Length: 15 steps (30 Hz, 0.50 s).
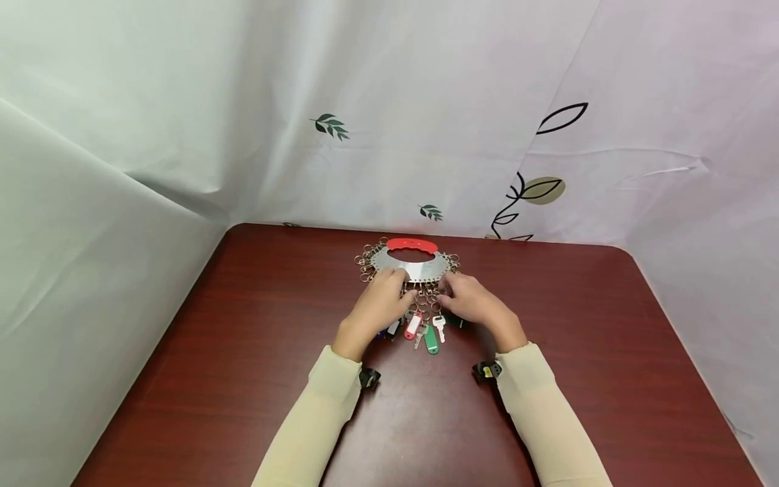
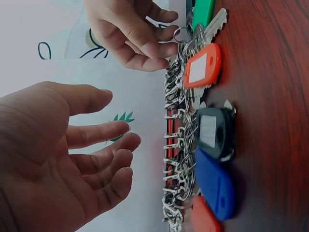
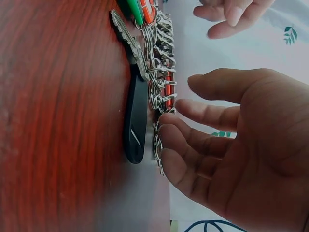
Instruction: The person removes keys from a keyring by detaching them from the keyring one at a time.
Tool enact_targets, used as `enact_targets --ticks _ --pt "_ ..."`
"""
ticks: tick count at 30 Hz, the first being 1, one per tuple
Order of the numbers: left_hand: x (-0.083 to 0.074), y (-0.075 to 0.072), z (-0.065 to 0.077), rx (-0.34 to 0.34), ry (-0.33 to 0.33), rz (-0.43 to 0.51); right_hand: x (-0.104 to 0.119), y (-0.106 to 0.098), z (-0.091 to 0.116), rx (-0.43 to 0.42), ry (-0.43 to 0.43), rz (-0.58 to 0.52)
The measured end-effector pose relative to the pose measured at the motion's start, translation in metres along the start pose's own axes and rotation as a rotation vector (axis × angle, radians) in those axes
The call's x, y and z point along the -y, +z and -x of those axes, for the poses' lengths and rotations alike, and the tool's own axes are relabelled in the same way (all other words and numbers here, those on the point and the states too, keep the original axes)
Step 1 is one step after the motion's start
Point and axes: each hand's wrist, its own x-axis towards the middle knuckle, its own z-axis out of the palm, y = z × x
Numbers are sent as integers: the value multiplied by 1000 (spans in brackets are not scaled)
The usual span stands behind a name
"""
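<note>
A silver key-holder plate (image 1: 420, 272) with a red handle (image 1: 412, 244) lies on the table, its edge lined with small clips and split rings. My left hand (image 1: 379, 302) hovers over its left front, fingers loosely bent and holding nothing. Over the right front is my right hand (image 1: 473, 299), relaxed, its fingertips right at the rings in the right wrist view. Between the hands hang a red tag (image 1: 413, 326), a green tag (image 1: 431, 340) and a silver key (image 1: 439, 328). The left wrist view shows a black tag (image 2: 208, 130) and a blue tag (image 2: 215, 183).
A long black piece (image 3: 136, 116) lies below the rings at the right. The dark red wooden table (image 1: 255, 379) runs back to a white curtain (image 1: 389, 81) with leaf prints, which also encloses both sides.
</note>
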Motion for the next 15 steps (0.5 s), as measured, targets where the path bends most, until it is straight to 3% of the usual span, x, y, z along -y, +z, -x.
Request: enact_targets --ticks 15 --pt "-2 9 -5 -2 16 70 3 6 -1 18 61 31"
